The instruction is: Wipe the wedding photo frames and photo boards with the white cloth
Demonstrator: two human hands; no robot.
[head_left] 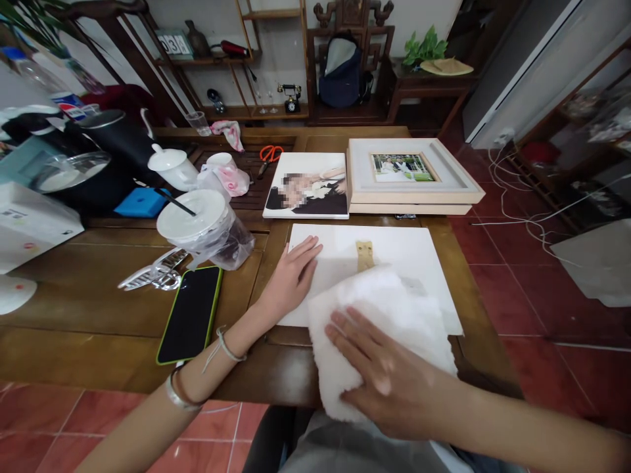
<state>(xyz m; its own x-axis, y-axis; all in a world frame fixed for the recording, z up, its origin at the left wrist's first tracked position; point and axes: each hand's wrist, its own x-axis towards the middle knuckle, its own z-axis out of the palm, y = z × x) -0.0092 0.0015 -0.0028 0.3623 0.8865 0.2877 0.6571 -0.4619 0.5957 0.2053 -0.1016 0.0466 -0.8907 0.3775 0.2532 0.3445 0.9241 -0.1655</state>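
A white panel (335, 256) lies flat on the wooden table, with a small gold-coloured metal plate (365, 255) on its face. My left hand (290, 279) rests palm down on the panel's left edge, fingers stretched out. Over the panel's front part, and past its near edge, spreads a fluffy white cloth (389, 299). My right hand (374, 371) has hold of this cloth from above, its fingers and thumb pressed onto it. The cloth hides the lower middle of the panel and of the metal plate.
Behind the panel are a photo print (308, 197) and stacked wooden picture frames (414, 190). To the left lie a phone (191, 315), a silver hair claw (155, 270) and a bagged cup with a straw (207, 226). Orange-handled scissors (270, 155) and a white teapot (172, 165) sit farther back.
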